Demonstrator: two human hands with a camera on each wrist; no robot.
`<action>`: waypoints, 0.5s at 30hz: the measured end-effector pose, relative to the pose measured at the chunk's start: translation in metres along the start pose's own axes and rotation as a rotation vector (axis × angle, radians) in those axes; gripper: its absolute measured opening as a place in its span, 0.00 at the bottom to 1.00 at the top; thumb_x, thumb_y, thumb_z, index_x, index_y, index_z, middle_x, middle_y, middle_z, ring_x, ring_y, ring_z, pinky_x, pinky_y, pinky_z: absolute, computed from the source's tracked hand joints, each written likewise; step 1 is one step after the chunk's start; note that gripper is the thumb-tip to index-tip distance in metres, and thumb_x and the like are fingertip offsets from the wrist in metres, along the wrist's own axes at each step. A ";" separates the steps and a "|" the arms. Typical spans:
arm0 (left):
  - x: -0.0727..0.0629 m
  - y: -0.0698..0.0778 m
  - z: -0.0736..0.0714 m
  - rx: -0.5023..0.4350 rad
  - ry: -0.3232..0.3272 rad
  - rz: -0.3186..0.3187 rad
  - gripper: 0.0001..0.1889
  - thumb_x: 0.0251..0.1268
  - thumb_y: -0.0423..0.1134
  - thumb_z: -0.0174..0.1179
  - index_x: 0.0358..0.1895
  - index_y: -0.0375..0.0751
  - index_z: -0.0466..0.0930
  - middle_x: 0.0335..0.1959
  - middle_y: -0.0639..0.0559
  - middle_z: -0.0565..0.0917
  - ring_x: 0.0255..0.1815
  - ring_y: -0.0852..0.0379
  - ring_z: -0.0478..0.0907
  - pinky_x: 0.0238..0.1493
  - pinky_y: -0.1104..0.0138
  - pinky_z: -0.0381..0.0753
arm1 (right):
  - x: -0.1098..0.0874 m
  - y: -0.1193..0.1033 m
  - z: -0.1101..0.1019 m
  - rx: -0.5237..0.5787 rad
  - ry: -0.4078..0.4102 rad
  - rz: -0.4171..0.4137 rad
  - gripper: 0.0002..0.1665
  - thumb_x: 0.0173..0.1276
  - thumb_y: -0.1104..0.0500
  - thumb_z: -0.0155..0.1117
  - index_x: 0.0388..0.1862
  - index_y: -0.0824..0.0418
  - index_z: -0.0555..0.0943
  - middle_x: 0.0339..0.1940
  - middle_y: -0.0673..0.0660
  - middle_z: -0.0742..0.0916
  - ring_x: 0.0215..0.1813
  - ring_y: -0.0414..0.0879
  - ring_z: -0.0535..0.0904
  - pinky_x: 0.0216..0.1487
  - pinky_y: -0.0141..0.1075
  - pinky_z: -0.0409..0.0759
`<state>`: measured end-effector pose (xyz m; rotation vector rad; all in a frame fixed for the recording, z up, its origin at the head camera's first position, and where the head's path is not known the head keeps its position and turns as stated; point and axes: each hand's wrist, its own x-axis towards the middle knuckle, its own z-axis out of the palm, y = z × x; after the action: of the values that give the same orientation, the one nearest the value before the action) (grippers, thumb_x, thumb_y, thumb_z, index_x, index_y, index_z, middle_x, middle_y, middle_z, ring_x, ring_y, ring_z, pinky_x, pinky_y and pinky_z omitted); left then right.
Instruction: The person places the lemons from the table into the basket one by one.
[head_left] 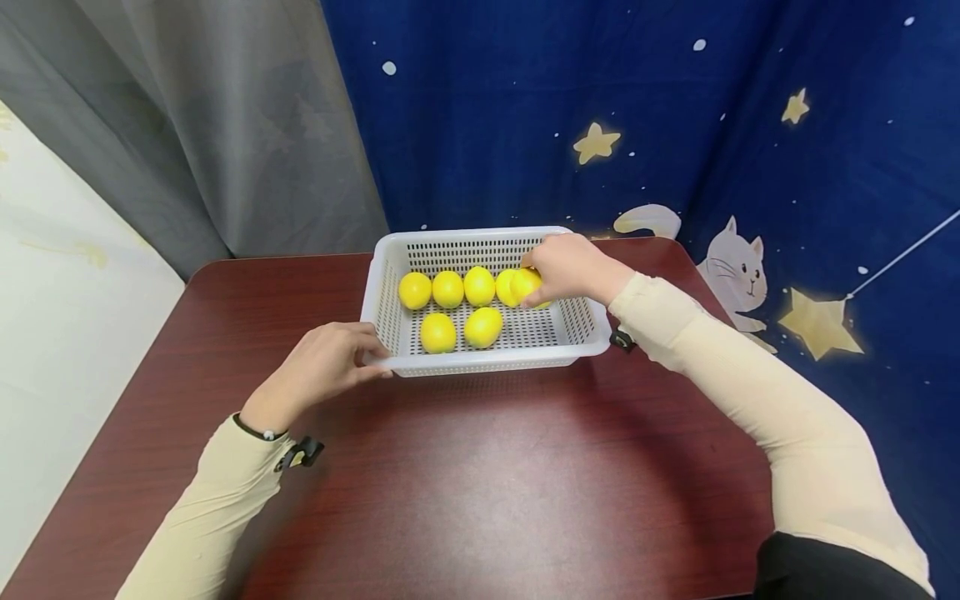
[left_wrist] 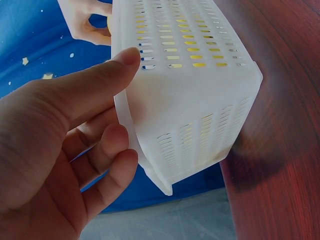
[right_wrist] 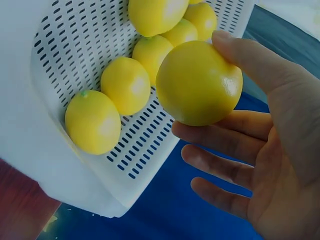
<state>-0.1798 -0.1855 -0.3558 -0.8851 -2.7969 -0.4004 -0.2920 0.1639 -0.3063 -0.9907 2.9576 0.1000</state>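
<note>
A white perforated plastic basket [head_left: 491, 362] stands on the table with several yellow lemons [head_left: 448, 290] in it, most in a back row and some in front. My right hand [head_left: 572, 268] is over the basket's right part, pinching one lemon [right_wrist: 200, 82] between thumb and fingers above the others. Its lower fingers are apart from that fruit in the right wrist view. At the basket's near left corner, my left hand [head_left: 327, 367] grips the rim, with the thumb [left_wrist: 107, 77] against the outer wall and the other fingers curled at the rim's edge.
The dark red-brown table [head_left: 480, 492] extends in front of the basket and to both sides. Behind it hang a grey curtain [head_left: 247, 125] and a blue curtain [head_left: 510, 117] with stars and a cat.
</note>
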 end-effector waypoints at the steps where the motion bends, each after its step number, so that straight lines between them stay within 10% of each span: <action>1: 0.000 0.000 0.000 0.003 0.001 -0.001 0.10 0.44 0.44 0.79 0.32 0.52 0.89 0.26 0.64 0.81 0.22 0.68 0.68 0.24 0.72 0.67 | 0.002 -0.001 0.001 0.001 -0.001 -0.008 0.32 0.51 0.34 0.74 0.45 0.56 0.87 0.31 0.52 0.88 0.35 0.49 0.76 0.39 0.40 0.73; 15: 0.001 0.000 0.000 -0.005 0.000 0.002 0.09 0.45 0.44 0.78 0.30 0.53 0.89 0.24 0.64 0.79 0.22 0.69 0.68 0.25 0.72 0.67 | 0.023 -0.010 0.006 -0.005 -0.117 -0.008 0.32 0.51 0.34 0.74 0.44 0.57 0.86 0.32 0.51 0.87 0.35 0.48 0.75 0.38 0.39 0.70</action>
<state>-0.1802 -0.1848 -0.3558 -0.8881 -2.7958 -0.4071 -0.3040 0.1424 -0.3134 -0.9629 2.8489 0.1595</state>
